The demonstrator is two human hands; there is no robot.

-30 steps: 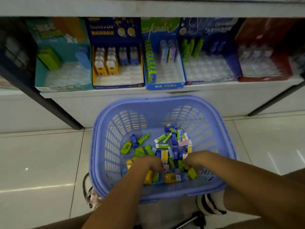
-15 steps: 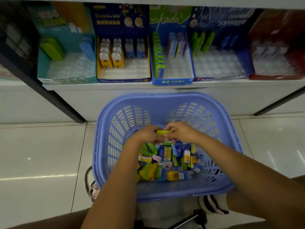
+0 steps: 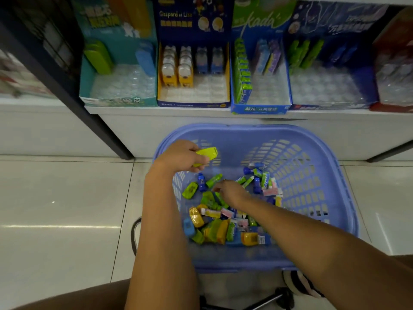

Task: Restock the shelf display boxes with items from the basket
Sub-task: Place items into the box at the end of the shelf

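A lilac plastic basket [image 3: 330, 166] stands on the floor below the shelf, with several small green, yellow, blue and pink packets [image 3: 214, 229] piled in it. My left hand [image 3: 178, 156] is raised over the basket's far left rim and grips a yellow-green packet [image 3: 206, 154]. Lower down, my right hand [image 3: 231, 191] reaches into the basket, its fingers touching the green packets, with nothing seen in its grasp. On the shelf stand a teal display box [image 3: 118, 100], a navy and yellow box [image 3: 193, 104], a blue box [image 3: 260, 108] and a dark blue box [image 3: 328, 106], each partly filled.
A red display box [image 3: 393, 106] sits at the far right of the shelf. A black slanted shelf post [image 3: 67, 86] runs down on the left to the tiled floor [image 3: 55, 209]. A striped shoe [image 3: 299, 285] shows below the basket.
The two hands, together on a yellow-green packet half a second ago, have parted. My left hand lifted the packet up and left; my right hand dropped back into the pile.
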